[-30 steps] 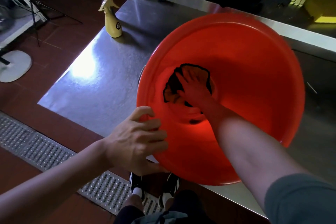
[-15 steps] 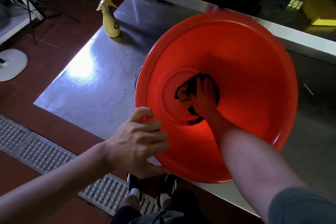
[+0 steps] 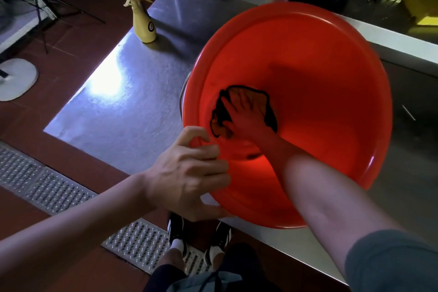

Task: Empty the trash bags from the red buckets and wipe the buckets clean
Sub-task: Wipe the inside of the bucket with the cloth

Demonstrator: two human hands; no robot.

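Observation:
A big red bucket stands tilted toward me on the steel table. My right hand reaches deep inside it and presses a dark-edged cloth flat against the bucket's bottom, fingers spread. My left hand grips the bucket's near left rim, fingers curled over the edge and thumb under it. No trash bag is in sight.
A yellow spray bottle stands on the table's far left corner. A metal floor drain grate runs along the red tile floor below the table edge. My shoes stand by the table. A white round stand base sits at left.
My right hand has slid the cloth across the bucket's bottom, first toward the right, now back to the left. My left hand keeps its grip on the rim.

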